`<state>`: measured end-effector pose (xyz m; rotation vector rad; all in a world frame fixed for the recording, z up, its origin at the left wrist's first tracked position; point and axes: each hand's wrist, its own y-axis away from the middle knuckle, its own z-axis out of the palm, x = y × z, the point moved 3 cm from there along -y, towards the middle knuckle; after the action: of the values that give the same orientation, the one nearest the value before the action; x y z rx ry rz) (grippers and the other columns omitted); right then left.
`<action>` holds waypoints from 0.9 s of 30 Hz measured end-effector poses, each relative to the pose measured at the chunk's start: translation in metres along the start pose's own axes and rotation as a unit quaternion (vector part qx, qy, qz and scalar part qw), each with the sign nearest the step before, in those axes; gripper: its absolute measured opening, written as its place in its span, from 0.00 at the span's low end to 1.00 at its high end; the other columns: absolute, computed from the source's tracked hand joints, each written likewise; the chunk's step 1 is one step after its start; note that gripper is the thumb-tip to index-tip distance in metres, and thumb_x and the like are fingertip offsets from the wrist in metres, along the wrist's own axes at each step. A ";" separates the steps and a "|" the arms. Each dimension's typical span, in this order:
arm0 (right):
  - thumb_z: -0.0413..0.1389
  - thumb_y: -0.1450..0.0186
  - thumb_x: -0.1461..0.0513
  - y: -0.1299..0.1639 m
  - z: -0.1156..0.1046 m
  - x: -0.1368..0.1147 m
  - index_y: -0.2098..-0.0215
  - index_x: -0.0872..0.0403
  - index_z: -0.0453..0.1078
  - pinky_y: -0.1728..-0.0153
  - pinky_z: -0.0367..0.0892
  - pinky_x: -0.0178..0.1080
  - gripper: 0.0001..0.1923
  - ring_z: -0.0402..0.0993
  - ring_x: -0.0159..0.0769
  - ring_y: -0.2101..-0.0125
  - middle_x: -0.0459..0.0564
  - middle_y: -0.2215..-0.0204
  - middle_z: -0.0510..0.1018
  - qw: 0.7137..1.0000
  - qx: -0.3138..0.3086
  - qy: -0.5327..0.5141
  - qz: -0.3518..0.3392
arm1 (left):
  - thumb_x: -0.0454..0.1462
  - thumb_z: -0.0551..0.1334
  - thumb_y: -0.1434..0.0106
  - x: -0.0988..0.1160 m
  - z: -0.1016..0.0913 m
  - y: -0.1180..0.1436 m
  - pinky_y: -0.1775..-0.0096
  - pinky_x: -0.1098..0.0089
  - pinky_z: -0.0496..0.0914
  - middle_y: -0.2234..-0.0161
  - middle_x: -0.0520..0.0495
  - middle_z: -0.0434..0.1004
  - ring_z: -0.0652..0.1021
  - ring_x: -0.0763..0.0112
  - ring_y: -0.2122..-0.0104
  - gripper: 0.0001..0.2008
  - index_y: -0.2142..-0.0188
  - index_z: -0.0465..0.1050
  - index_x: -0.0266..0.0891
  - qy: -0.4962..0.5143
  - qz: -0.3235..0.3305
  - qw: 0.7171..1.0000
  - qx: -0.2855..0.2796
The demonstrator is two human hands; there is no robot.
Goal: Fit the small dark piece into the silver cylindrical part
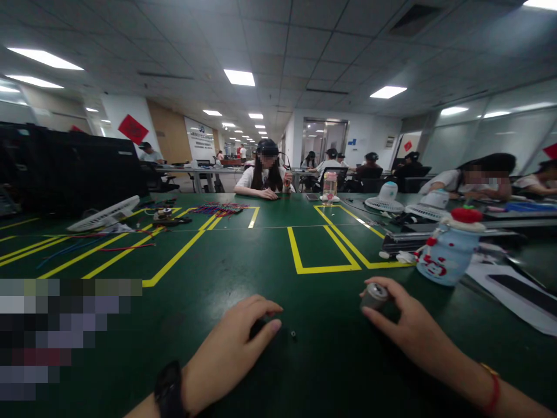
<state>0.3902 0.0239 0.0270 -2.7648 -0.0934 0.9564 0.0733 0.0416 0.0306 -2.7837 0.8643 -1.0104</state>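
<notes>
My right hand (402, 313) grips a small silver metal cylinder (375, 295) between thumb and fingers, with its top face tipped up toward me. A dark round spot marks that top face; I cannot tell exactly what kind of part it is. My left hand (243, 331) rests low over the green table (243, 261), thumb and fingers apart, holding nothing that I can see. Just right of its fingertips lies a tiny dark metal piece (293, 335), which neither hand touches.
A light blue bottle (450, 249) with a red top stands beyond my right hand. Further back are small white fans (385, 197), a pink bottle (330, 184), a bundle of coloured wires (221, 209) and yellow tape lines (328, 269). Across the table sits a person (265, 171).
</notes>
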 end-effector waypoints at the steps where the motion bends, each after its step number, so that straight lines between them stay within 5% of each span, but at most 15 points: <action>1: 0.54 0.40 0.47 -0.001 -0.016 0.022 0.46 0.52 0.59 0.52 0.67 0.47 0.29 0.72 0.44 0.55 0.54 0.53 0.74 0.998 0.038 0.026 0.033 | 0.45 0.53 0.32 -0.011 -0.009 0.004 0.51 0.62 0.69 0.53 0.49 0.75 0.75 0.65 0.54 0.13 0.52 0.71 0.48 -0.004 -0.014 1.000 0.007; 5: 0.56 0.45 0.43 0.003 -0.067 0.103 0.50 0.51 0.64 0.62 0.70 0.48 0.30 0.75 0.51 0.60 0.58 0.58 0.76 0.981 0.113 0.090 0.130 | 0.48 0.53 0.33 -0.066 -0.041 0.026 0.49 0.60 0.69 0.52 0.49 0.75 0.75 0.62 0.52 0.15 0.52 0.72 0.49 -0.050 -0.077 0.995 0.029; 8: 0.55 0.45 0.42 0.007 -0.081 0.122 0.50 0.51 0.65 0.61 0.69 0.49 0.31 0.74 0.56 0.57 0.63 0.55 0.74 0.973 0.103 0.139 0.151 | 0.49 0.55 0.35 -0.097 -0.050 0.038 0.46 0.59 0.68 0.48 0.49 0.73 0.74 0.60 0.49 0.17 0.50 0.72 0.50 -0.090 -0.098 0.990 0.040; 11: 0.55 0.46 0.41 0.009 -0.075 0.086 0.43 0.53 0.60 0.51 0.60 0.58 0.40 0.61 0.66 0.45 0.67 0.45 0.66 0.945 0.190 0.253 0.079 | 0.49 0.56 0.35 -0.106 -0.046 0.042 0.45 0.57 0.67 0.44 0.49 0.70 0.71 0.58 0.45 0.19 0.46 0.69 0.52 -0.128 -0.089 0.987 0.039; 13: 0.55 0.43 0.44 0.008 -0.052 0.040 0.42 0.51 0.60 0.45 0.53 0.59 0.36 0.56 0.61 0.42 0.61 0.43 0.64 0.947 0.185 0.258 -0.040 | 0.50 0.56 0.35 -0.104 -0.041 0.041 0.44 0.56 0.65 0.43 0.49 0.68 0.69 0.57 0.44 0.21 0.44 0.67 0.54 -0.149 -0.085 0.985 0.034; 16: 0.52 0.36 0.52 0.007 0.001 -0.033 0.47 0.46 0.66 0.46 0.57 0.51 0.20 0.63 0.45 0.46 0.50 0.47 0.69 0.972 -0.009 0.146 -0.182 | 0.49 0.54 0.34 -0.097 -0.037 0.041 0.43 0.54 0.64 0.42 0.50 0.66 0.67 0.57 0.43 0.21 0.42 0.65 0.55 -0.162 -0.082 0.983 0.028; 19: 0.54 0.36 0.57 0.007 0.049 -0.083 0.49 0.46 0.69 0.50 0.61 0.44 0.17 0.66 0.37 0.52 0.48 0.51 0.72 0.964 -0.135 0.055 -0.223 | 0.49 0.53 0.33 -0.091 -0.039 0.041 0.43 0.54 0.63 0.41 0.50 0.65 0.66 0.57 0.42 0.21 0.42 0.64 0.56 -0.164 -0.079 0.983 0.021; 23: 0.54 0.36 0.60 0.004 0.075 -0.100 0.60 0.50 0.73 0.56 0.61 0.41 0.08 0.66 0.34 0.58 0.47 0.61 0.74 0.962 -0.143 0.035 -0.229 | 0.49 0.53 0.33 -0.087 -0.041 0.041 0.43 0.54 0.63 0.42 0.50 0.66 0.67 0.58 0.42 0.20 0.42 0.65 0.56 -0.173 -0.077 0.982 0.015; 27: 0.52 0.36 0.62 0.003 0.049 -0.079 0.64 0.52 0.71 0.58 0.63 0.40 0.06 0.67 0.34 0.61 0.48 0.64 0.74 0.976 -0.109 0.034 -0.187 | 0.49 0.54 0.34 -0.090 -0.040 0.041 0.44 0.53 0.65 0.42 0.49 0.67 0.68 0.56 0.43 0.20 0.42 0.65 0.56 -0.174 -0.070 0.982 0.024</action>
<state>0.2976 0.0201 0.0364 -2.8186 -0.7193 0.7897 -0.0277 0.0600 0.0005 -2.8844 0.5965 -0.5184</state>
